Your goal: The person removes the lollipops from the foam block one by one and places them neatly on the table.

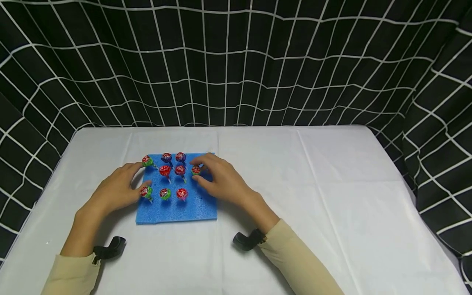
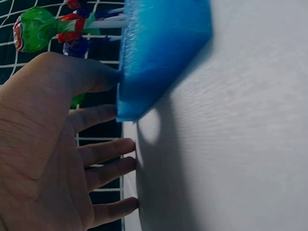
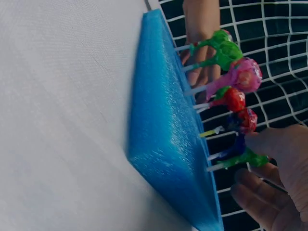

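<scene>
Several lollipops in bright wrappers stand on white sticks in a blue foam board [image 1: 177, 213]. My right hand [image 1: 226, 178] reaches over the board's right side, its thumb and index finger pinching the rightmost lollipop [image 1: 196, 170], which has a green and red wrapper. In the right wrist view, this green lollipop [image 3: 245, 157] stands between thumb and fingers, its stick at the foam. My left hand [image 1: 112, 188] rests at the board's left edge with fingers spread; thumb and index touch the foam. A green lollipop [image 1: 146, 192] stands by its thumb and another green one [image 1: 147, 160] by its index.
The board lies on a table with a white cloth [image 1: 295, 205]. Black curtain with a white grid [image 1: 236, 65] hangs behind and at both sides. A black wrist device [image 1: 110, 248] is strapped to the left wrist, and a similar one [image 1: 248, 240] to the right.
</scene>
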The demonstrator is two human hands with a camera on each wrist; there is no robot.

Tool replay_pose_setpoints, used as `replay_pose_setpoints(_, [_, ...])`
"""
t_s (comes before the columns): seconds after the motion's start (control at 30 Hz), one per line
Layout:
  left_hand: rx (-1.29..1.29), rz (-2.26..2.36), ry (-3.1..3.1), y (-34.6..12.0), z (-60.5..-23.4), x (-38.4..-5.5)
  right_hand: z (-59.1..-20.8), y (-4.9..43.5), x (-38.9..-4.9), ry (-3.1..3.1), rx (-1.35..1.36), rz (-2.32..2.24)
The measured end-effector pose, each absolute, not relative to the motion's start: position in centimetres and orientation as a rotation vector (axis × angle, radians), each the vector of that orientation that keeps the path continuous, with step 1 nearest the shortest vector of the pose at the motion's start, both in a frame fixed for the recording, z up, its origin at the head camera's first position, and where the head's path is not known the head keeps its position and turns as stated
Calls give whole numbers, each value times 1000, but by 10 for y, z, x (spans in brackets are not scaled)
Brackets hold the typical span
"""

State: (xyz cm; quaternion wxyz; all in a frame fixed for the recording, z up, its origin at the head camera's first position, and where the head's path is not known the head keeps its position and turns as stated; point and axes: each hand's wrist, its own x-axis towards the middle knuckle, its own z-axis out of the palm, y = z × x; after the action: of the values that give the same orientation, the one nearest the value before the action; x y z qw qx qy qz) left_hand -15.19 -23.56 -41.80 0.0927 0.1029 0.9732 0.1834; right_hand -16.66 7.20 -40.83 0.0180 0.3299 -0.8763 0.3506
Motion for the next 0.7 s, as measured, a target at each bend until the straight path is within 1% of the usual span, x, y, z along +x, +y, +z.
replay_pose_setpoints(0.3, [294, 544, 2888, -237, -421, -151, -414, 68, -165, -2687, 958, 1217])
replay_pose_setpoints(0.7, [301, 528, 2901, -236, -422, -152, -422, 67, -165, -2644, 936, 1314])
